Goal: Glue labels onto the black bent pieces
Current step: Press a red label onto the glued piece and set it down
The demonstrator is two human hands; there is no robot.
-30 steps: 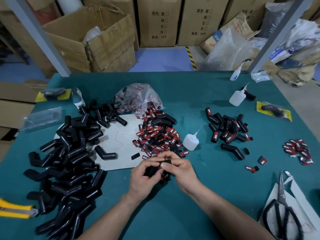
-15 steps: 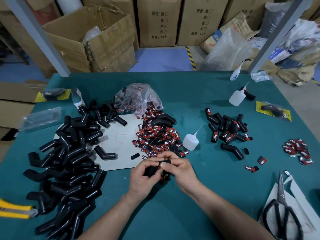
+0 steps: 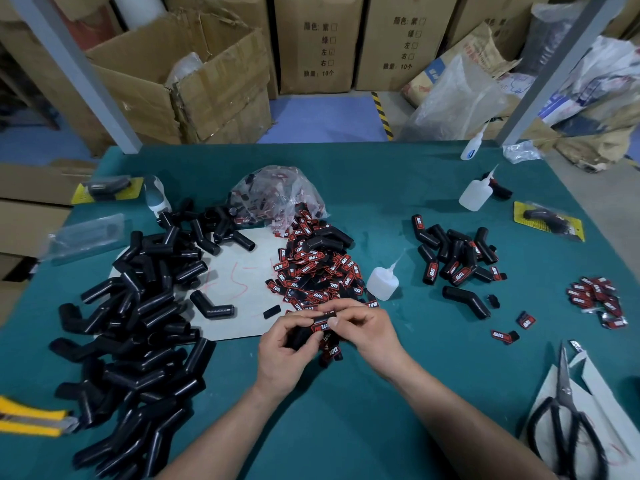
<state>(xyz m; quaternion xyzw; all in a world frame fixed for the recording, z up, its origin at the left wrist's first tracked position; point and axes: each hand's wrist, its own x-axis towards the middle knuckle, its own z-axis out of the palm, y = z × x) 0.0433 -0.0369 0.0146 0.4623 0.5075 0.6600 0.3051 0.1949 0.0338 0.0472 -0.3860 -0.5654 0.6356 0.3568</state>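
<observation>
Just nearer than the white plastic glue bottle (image 3: 382,283), the left hand (image 3: 287,348) is curling its grip round a black bent tubular piece (image 3: 300,333), steadying it while the right hand (image 3: 367,332) is pinching a red-and-black label (image 3: 321,327) onto it.

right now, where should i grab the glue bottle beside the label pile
Probably best to take the glue bottle by its squat white body, coming from the right: the thin nozzle slants up and away, and the label pile crowds its left.
</observation>
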